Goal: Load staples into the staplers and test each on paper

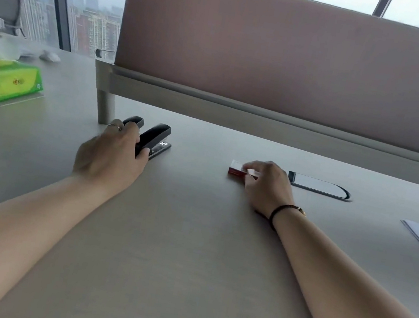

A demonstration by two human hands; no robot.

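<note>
Left hand (111, 154) grips black rigid metal stapler (155, 136); right hand (268, 186) pinches small red light cardboard staple box (237, 170), counter (188, 239) far edge.

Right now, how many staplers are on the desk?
2. Both black, side by side at the left hand: the right stapler under its fingers, the left stapler mostly hidden behind them.

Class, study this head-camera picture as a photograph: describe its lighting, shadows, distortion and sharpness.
Head view: soft, flat daylight from the hazy windows; only faint shadows under the left hand and right hand; wide-angle bending tilts the partition and stretches the forearms; tissue box slightly soft, staplers fairly sharp.
</note>
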